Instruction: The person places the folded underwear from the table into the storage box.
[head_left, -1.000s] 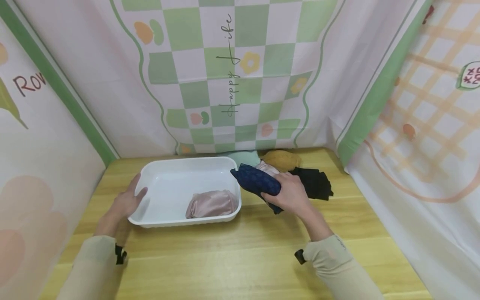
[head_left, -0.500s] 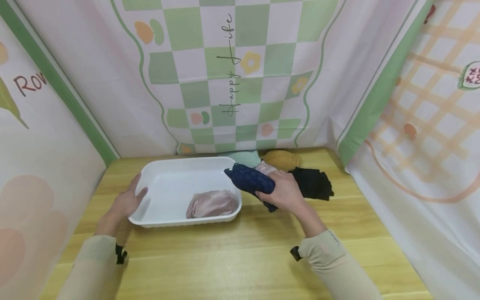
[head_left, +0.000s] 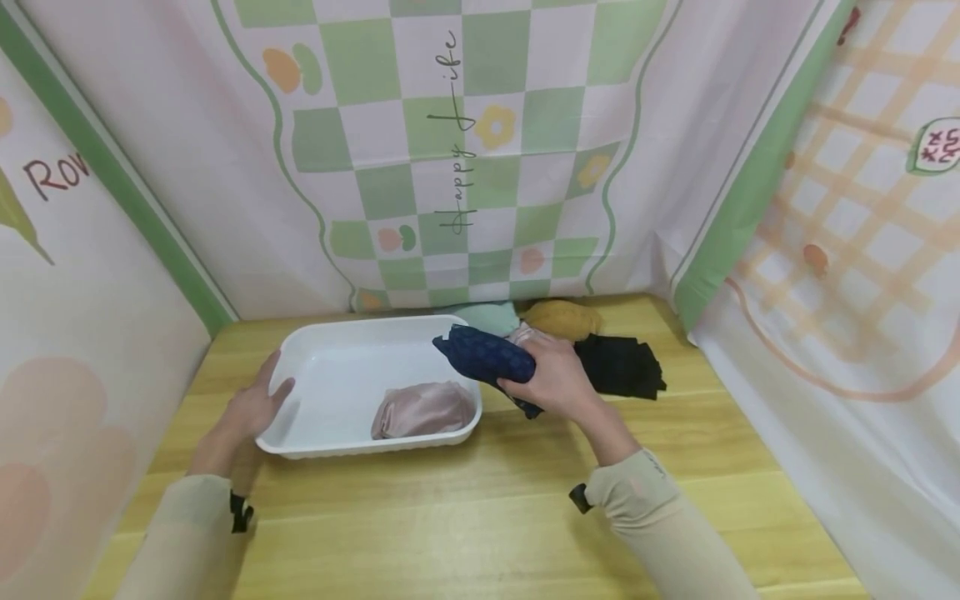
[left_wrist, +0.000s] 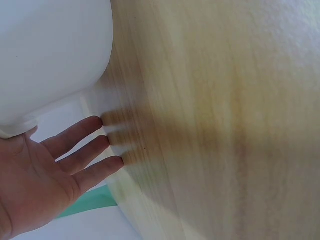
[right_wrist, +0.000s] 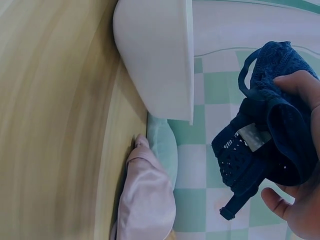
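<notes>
In the head view, my right hand [head_left: 551, 375] grips a folded navy lace bra [head_left: 483, 354] just above the right rim of a white tray [head_left: 330, 375]. Its straps, hook band and a white tag hang loose in the right wrist view, where the bra [right_wrist: 285, 120] is apart from the tray. My left hand [head_left: 251, 408] is at the tray's left end, thumb over the rim. Seen from the left wrist, its other fingers [left_wrist: 85, 152] are straight, outside the tray, their tips at the tabletop. A folded pink satin garment [head_left: 423, 408] lies in the tray's near right corner.
Right of the tray, against the back curtain, lie a mint padded piece [head_left: 487, 317], a mustard one [head_left: 562, 320], a black folded garment [head_left: 621, 365] and another pink satin piece [right_wrist: 147, 200]. Printed curtains [head_left: 495, 167] enclose the wooden table [head_left: 420, 525] at back and sides.
My right hand has carried the navy bra leftward, from beside the tray to its right rim. The left hand and the tray stay in place.
</notes>
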